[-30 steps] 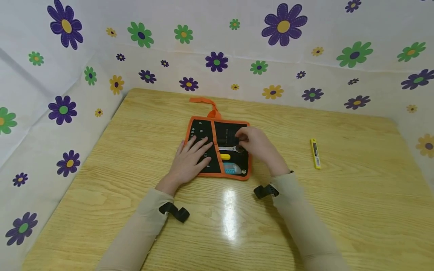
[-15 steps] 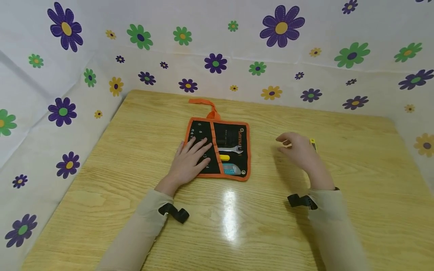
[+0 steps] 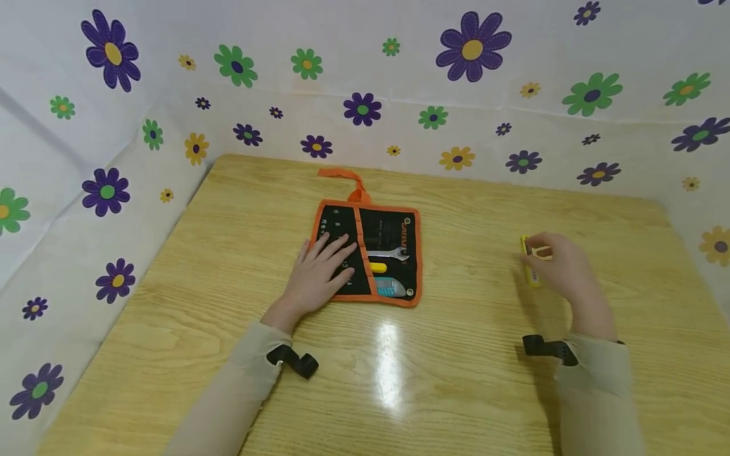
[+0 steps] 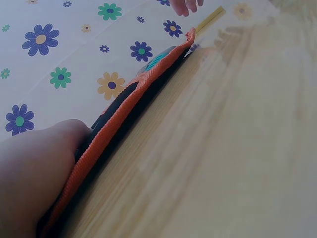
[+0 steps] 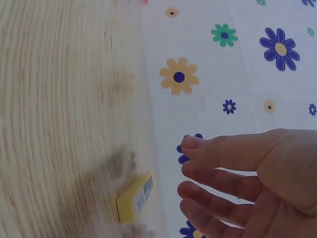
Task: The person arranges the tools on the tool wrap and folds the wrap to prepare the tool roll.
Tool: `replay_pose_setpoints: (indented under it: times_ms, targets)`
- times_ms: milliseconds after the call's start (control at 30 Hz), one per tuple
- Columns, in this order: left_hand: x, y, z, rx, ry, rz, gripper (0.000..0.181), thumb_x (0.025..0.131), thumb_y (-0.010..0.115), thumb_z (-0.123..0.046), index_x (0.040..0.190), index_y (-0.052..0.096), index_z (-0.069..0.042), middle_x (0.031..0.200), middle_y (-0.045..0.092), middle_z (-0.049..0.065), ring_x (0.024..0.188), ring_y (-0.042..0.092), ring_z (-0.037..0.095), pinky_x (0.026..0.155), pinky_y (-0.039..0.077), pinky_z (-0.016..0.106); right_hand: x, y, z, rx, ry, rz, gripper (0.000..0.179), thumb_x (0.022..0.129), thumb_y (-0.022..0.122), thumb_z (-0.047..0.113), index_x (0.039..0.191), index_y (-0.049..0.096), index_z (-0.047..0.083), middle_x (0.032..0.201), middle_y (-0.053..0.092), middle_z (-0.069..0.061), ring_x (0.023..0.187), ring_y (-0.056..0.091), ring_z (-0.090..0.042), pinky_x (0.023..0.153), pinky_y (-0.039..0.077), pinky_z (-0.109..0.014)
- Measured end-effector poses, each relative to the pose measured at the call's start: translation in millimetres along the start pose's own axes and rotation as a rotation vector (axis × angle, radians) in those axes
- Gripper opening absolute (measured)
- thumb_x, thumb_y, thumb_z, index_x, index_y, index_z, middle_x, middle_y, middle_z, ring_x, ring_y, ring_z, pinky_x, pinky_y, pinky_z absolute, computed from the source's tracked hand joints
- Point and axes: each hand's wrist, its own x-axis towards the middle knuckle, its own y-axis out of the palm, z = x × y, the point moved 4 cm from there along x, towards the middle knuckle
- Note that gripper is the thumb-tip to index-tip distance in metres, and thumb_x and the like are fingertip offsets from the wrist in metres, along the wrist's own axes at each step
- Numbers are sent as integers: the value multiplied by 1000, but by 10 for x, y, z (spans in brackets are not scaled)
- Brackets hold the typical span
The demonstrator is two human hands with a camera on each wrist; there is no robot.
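Observation:
My left hand [image 3: 316,271] lies flat on the left side of a black tool pouch [image 3: 383,221] with orange trim, fingers spread. An open-end wrench [image 3: 388,254], a yellow handle [image 3: 378,267] and a teal utility knife [image 3: 390,287] stick out of its pockets. In the left wrist view the pouch's orange edge [image 4: 124,109] runs past the thumb side of that hand. To the right, my right hand [image 3: 564,269] hovers over a narrow yellow box [image 3: 533,278]. The right wrist view shows its fingers extended and apart from the box [image 5: 134,199], which has a barcode label.
An orange strap [image 3: 358,185] trails from the pouch's far edge. The wooden table [image 3: 467,380] ends at a white cloth [image 3: 399,76] printed with flowers, which stands behind and along the left side.
My right hand has moved right, from the pouch's right edge to above the yellow box, uncovering the wrench's end and the printed lettering. The left hand stays in place on the pouch.

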Motion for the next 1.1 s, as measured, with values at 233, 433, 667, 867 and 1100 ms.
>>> replay_pose_setpoints:
  times_ms: [233, 433, 667, 867, 1100]
  targets:
    - [4, 16, -9, -7, 5, -8, 54, 101, 36, -49, 151, 33, -27, 157, 21, -6, 145, 7, 25, 113, -1, 51, -23, -28, -192, -17, 80, 81, 52, 94, 61, 20, 131, 44, -12, 130, 45, -35, 112, 48, -52, 82, 46, -59]
    - [5, 24, 11, -11, 0, -3, 54, 101, 35, -50, 151, 32, -28, 157, 20, -6, 145, 7, 25, 113, -2, 51, 15, 55, -279, -42, 143, 196, 76, 90, 67, 36, 135, 34, -15, 127, 43, -38, 112, 46, -52, 89, 41, -61]
    - [2, 34, 39, -2, -10, -8, 55, 101, 35, -50, 151, 31, -29, 157, 19, -7, 145, 6, 24, 114, -3, 49, 51, 84, -306, -59, 147, 209, 73, 89, 68, 38, 131, 38, -13, 119, 49, -37, 104, 49, -49, 85, 41, -60]
    - [12, 50, 39, 1, -11, -6, 55, 101, 34, -51, 151, 31, -30, 157, 19, -8, 145, 5, 23, 114, -4, 48, 57, 95, -337, -67, 155, 214, 67, 90, 67, 33, 129, 39, -13, 117, 51, -37, 101, 51, -48, 82, 44, -57]
    - [25, 53, 28, -4, -3, -10, 54, 101, 35, -50, 151, 32, -29, 157, 20, -7, 145, 6, 24, 114, -4, 49, 51, 106, -352, -68, 150, 205, 60, 91, 65, 27, 128, 40, -14, 114, 53, -36, 98, 54, -46, 78, 46, -53]
